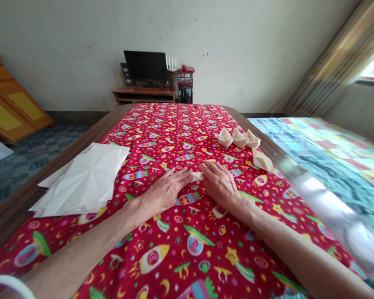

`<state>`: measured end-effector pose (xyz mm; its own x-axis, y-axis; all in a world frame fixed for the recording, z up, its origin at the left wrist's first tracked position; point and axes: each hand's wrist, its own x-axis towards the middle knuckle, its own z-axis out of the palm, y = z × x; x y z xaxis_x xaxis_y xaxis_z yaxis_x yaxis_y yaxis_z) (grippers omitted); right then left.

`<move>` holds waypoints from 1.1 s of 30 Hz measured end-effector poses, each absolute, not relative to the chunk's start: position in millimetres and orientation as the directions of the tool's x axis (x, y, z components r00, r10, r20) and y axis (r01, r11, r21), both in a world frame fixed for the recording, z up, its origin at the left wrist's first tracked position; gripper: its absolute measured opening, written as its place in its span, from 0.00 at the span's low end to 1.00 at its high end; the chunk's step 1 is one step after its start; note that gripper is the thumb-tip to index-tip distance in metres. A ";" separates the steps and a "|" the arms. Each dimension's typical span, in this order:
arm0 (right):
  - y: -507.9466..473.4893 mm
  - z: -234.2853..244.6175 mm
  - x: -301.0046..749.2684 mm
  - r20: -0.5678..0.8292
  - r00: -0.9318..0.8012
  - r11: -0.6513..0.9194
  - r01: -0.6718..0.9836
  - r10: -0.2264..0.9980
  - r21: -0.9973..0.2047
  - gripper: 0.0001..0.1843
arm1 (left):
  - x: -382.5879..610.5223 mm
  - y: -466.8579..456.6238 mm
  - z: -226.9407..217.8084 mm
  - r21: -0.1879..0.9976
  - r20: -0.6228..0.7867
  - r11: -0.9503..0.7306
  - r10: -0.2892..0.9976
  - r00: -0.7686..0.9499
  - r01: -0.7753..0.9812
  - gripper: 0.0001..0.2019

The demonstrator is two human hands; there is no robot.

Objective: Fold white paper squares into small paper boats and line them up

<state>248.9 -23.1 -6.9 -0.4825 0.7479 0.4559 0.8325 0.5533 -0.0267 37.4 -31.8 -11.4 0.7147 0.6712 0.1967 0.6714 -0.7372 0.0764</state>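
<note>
A small strip of folded white paper (197, 177) lies on the red patterned cloth, and only its middle shows between my two hands. My left hand (171, 187) rests over the paper's left end, its fingers stretched out and lying flat. Over the right end, my right hand (218, 181) has its fingers extended forward and down; its thumb is hidden. To the left is a stack of creased white paper sheets (89, 178). On the right stand three folded paper pieces (239, 139) in a row, with a flatter folded paper piece (262, 160) nearer to me.
The red cloth (187, 245) covers most of a dark wooden table (90, 128). Beyond it are a monitor (146, 65), speakers and a red telephone (184, 69). A patterned bed (324, 141) adjoins the right side. A white curved object (11, 280) shows at bottom left.
</note>
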 end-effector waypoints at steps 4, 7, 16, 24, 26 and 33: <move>-32.7 -9.6 241.6 0.373 -0.660 0.701 0.712 0.652 0.033 0.20 | 37.1 -34.0 -9.8 0.075 0.165 -0.733 0.677 0.717 0.676 0.33; -35.1 -11.8 241.3 0.329 -0.676 0.713 0.701 0.660 0.010 0.22 | 33.5 -36.8 -10.8 0.059 0.178 -0.724 0.685 0.707 0.687 0.32; -35.0 -8.2 248.8 0.335 -0.683 0.708 0.704 0.649 0.061 0.17 | 18.1 -48.2 -9.4 0.056 0.240 -0.699 0.703 0.669 0.713 0.28; -35.6 -2.8 248.3 0.310 -0.686 0.695 0.712 0.658 0.100 0.17 | 12.2 -47.2 -9.6 0.031 0.283 -0.701 0.690 0.666 0.713 0.26; -35.7 -3.7 246.2 0.319 -0.690 0.700 0.707 0.650 0.102 0.17 | 15.4 -46.8 -10.6 0.016 0.295 -0.705 0.681 0.670 0.709 0.25; -33.9 -5.4 242.2 0.306 -0.721 0.754 0.656 0.621 0.015 0.18 | 31.9 -40.6 -9.1 0.055 0.260 -0.736 0.663 0.702 0.675 0.27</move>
